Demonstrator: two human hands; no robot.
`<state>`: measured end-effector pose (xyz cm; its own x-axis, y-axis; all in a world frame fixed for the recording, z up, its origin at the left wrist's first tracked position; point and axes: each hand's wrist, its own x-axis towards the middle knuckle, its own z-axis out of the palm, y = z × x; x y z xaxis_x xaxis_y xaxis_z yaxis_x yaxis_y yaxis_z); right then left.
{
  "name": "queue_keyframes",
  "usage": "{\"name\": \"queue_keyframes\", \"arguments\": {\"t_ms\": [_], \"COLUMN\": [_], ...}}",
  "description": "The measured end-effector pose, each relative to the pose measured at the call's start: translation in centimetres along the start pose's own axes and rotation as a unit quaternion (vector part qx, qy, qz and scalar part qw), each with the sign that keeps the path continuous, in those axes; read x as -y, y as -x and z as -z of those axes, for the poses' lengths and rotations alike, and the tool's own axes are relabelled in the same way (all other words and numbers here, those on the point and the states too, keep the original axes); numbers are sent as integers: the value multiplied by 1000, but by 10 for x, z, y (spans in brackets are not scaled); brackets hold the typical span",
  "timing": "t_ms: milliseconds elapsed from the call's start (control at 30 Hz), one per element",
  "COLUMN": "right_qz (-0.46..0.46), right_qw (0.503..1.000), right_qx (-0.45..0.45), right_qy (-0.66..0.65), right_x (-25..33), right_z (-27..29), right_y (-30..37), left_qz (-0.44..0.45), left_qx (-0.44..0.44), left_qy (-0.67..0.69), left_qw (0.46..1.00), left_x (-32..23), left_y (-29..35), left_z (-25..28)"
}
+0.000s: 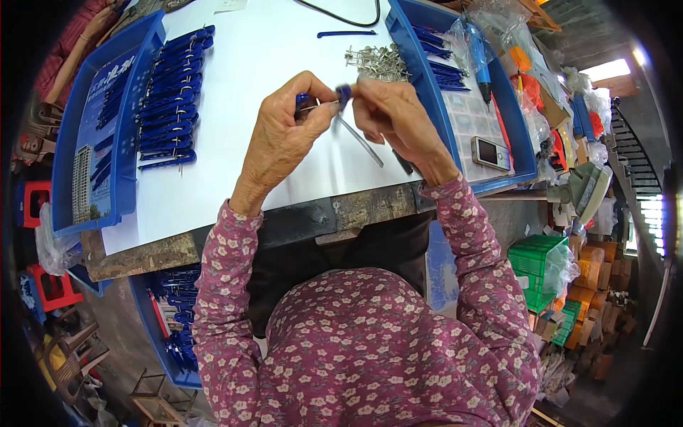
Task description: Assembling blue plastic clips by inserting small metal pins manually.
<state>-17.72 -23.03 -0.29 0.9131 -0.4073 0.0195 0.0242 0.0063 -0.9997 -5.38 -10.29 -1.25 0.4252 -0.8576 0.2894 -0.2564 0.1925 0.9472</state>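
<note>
My left hand [288, 124] pinches a small dark-blue piece with silver metal on it, between thumb and bent fingers. Close against it, my right hand [405, 117] has thumb and forefinger together at a dark-blue end [344, 94], blurred by motion. Whether both ends belong to one piece is hidden by my fingers. Beneath the hands a thin silver rod [364, 144] slants over the white tabletop sheet [277, 43]; I cannot tell whether it is held. Beyond my right hand lies a heap of small silver metal pins [377, 62]. A single slim blue strip [346, 33] lies farther off.
On the left, a row of blue pieces with silver fittings [171, 99] lies beside a blue tray [131, 156]. The right-hand blue tray [523, 160] holds blue strips [445, 75], a blue pen-shaped tool [479, 64] and a mobile phone [491, 153]. Another person's arm [75, 53] shows far left.
</note>
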Motion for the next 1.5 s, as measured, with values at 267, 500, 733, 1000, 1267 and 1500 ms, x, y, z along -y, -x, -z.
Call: {"name": "queue_keyframes", "arguments": {"t_ms": [267, 500, 733, 1000, 1267, 1500], "right_qz": [25, -30, 42, 57, 67, 90], "right_qw": [992, 984, 996, 978, 966, 940], "right_qx": [68, 178, 25, -9, -23, -38], "right_qy": [-104, -5, 68, 202, 248, 327], "right_x": [10, 10, -1, 5, -3, -3], "right_z": [-3, 2, -4, -18, -31, -42], "right_y": [10, 20, 18, 19, 18, 19], "left_qz": [-33, -4, -1, 64, 100, 76], "left_qx": [-7, 2, -7, -2, 25, 60], "left_qy": [-10, 18, 59, 356, 609, 661], "left_qw": [999, 1000, 998, 932, 786, 744], "left_x": [0, 2, 2, 29, 71, 75], "left_y": [1, 3, 5, 7, 10, 11], "left_z": [2, -1, 2, -1, -8, -10]}}
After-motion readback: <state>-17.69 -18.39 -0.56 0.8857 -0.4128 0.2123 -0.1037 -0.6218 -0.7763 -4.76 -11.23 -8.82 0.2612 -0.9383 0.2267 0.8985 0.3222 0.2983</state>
